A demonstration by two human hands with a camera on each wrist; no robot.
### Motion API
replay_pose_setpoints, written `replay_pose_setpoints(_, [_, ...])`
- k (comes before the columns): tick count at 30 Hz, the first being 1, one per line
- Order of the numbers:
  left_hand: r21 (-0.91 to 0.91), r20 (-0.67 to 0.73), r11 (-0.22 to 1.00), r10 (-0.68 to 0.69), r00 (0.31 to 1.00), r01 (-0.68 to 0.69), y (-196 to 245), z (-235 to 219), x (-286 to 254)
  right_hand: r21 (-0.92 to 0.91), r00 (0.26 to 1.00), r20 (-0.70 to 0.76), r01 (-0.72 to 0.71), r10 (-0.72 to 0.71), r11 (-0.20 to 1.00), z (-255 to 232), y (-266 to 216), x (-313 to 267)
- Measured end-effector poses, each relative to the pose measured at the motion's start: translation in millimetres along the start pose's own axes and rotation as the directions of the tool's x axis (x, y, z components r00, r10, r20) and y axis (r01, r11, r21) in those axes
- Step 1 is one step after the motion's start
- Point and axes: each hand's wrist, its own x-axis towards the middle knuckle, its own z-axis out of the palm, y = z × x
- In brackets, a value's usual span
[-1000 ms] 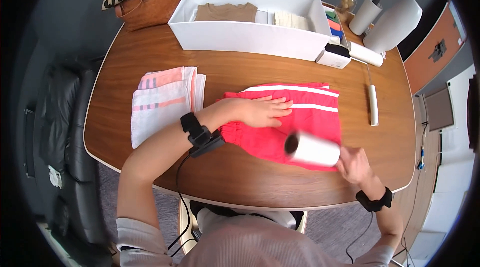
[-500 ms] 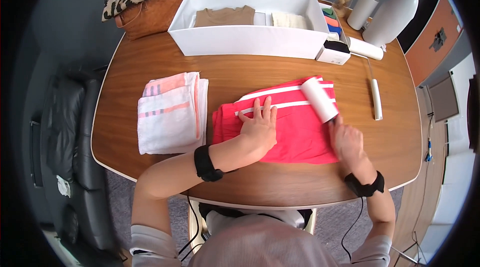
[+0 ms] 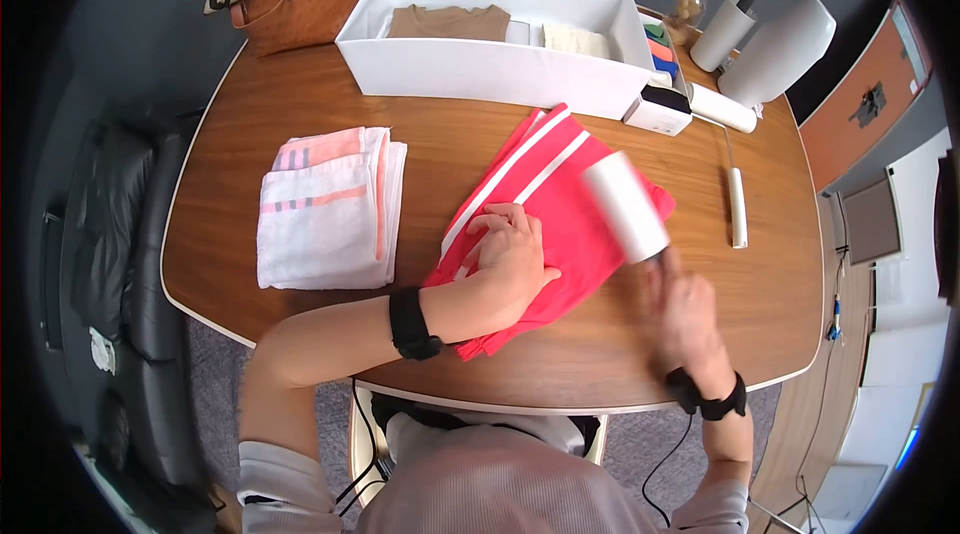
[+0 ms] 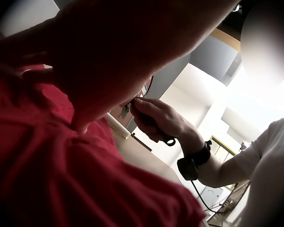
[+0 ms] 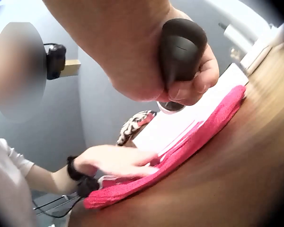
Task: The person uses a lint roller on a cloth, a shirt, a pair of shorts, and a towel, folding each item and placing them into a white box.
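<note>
On the wooden table lies a folded red garment with white stripes, turned at an angle. My left hand rests on it, palm down, fingers slightly bent; the right wrist view shows that hand laid along the fabric. A white lint roller is over the garment's right part, blurred; whether it touches the cloth is unclear. My right hand grips its handle, seen as dark and thick in the right wrist view. Red cloth bunches in folds below my left hand.
Left of the garment lies a folded white and pink towel. Behind stands a long white box holding folded clothes, beside a small box. A white roll and a thin roller lie right. A brown bag stands back left.
The garment has turned counterclockwise, its striped edge now slanting up to the right. My left hand's fingers have bent more. The roller moved up from the garment's lower right, then slightly left.
</note>
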Motion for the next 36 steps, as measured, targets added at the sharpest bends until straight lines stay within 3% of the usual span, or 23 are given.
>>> replay_pose_setpoints(2, [0.031,0.013,0.999,0.022,1.0,-0.023,1.0,-3.4,-1.1,0.014,0.984,0.145,0.098,-0.099,0.995,-4.2,-23.8,-3.8])
replay_pose_setpoints(5, [0.065,0.064,0.993,0.094,0.993,-0.099,-6.0,-5.3,-8.2,-0.002,0.978,0.162,0.134,-0.132,0.991,15.6,-23.1,-7.1])
replay_pose_setpoints(9, [-0.024,0.092,0.979,0.204,0.975,-0.203,-23.8,-3.6,-11.4,-0.09,0.945,0.308,-0.082,0.106,0.993,12.4,0.0,14.8])
replay_pose_setpoints(13, [-0.134,0.112,0.957,0.274,0.955,-0.259,-33.8,-4.1,-9.0,-0.17,0.971,0.166,-0.145,0.174,0.975,30.2,38.5,26.8])
replay_pose_setpoints(16, [-0.136,0.17,0.962,0.257,0.951,-0.236,-31.2,-7.6,-8.3,-0.169,0.966,0.102,-0.22,0.239,0.961,42.2,62.0,31.1])
replay_pose_setpoints(19, [-0.166,0.141,0.96,0.251,0.958,-0.227,-33.9,-7.9,-13.4,-0.143,0.955,0.064,-0.279,0.29,0.95,39.4,80.1,28.7])
replay_pose_setpoints(20, [-0.272,0.047,0.941,0.22,0.974,-0.199,-36.2,-1.3,-18.2,-0.114,0.957,0.011,-0.286,0.289,0.951,33.8,79.8,27.3])
replay_pose_setpoints(21, [-0.313,-0.046,0.914,0.255,0.966,-0.257,-43.4,4.1,-20.8,-0.082,0.958,-0.032,-0.288,0.286,0.954,28.5,76.7,27.0])
replay_pose_setpoints(23, [-0.356,-0.226,0.848,0.328,0.917,-0.391,-59.2,13.1,-25.8,0.067,0.975,-0.05,-0.212,0.215,0.975,9.1,45.2,20.4])
replay_pose_setpoints(24, [-0.468,-0.184,0.783,0.368,0.912,-0.41,-70.8,7.9,-30.3,0.142,0.978,-0.061,-0.189,0.199,0.972,-3.1,24.7,14.2])
replay_pose_setpoints(26, [-0.419,-0.172,0.825,0.339,0.925,-0.38,-81.0,10.3,-42.6,0.183,0.982,0.163,-0.125,0.096,0.975,-13.3,-7.5,-0.9])
replay_pose_setpoints(27, [-0.395,-0.17,0.843,0.324,0.931,-0.366,-83.4,12.6,-45.7,0.336,0.989,0.107,0.058,-0.1,0.94,-12.5,-22.7,-6.2])
replay_pose_setpoints(28, [-0.348,-0.099,0.875,0.321,0.942,-0.335,-81.8,15.9,-48.7,0.081,0.97,0.011,0.241,-0.242,0.967,-2.5,-34.6,-18.1])
replay_pose_setpoints(29, [-0.345,-0.135,0.881,0.295,0.946,-0.324,-79.5,22.6,-51.0,0.093,0.971,0.161,0.164,-0.177,0.982,0.3,-46.4,-18.0])
replay_pose_setpoints(31, [-0.338,-0.205,0.893,0.239,0.949,-0.298,-78.0,33.7,-54.1,0.082,0.893,0.447,0.01,-0.046,0.997,-0.3,-68.7,-10.7])
replay_pose_setpoints(36, [-0.388,-0.179,0.875,0.237,0.955,-0.289,-79.1,38.2,-54.9,-0.055,0.956,0.26,-0.125,0.135,0.991,26.1,-27.4,3.5])
